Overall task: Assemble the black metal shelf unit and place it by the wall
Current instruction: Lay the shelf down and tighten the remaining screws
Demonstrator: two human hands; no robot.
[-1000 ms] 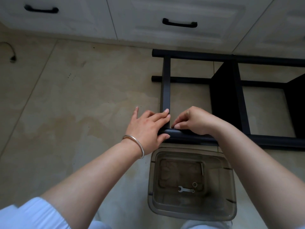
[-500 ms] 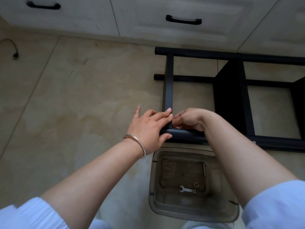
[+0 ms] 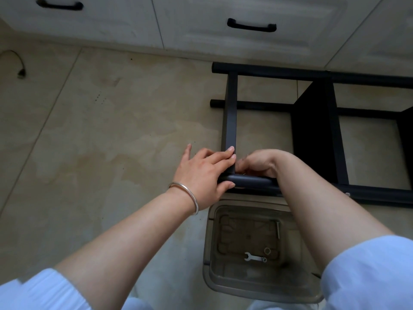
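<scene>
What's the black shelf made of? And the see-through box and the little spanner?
Shelf: likely metal, matt black paint, thin straight bars. Box: probably smoky clear plastic; the contents show through it. Spanner: bare steel, it seems, with a silvery shine.

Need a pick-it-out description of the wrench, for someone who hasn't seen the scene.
Find the clear plastic bin on the floor, just below the black shelf frame. The wrench lies flat on its bottom, near side. It is the small silver open-ended tool, beside a ring and below a long bolt.
</scene>
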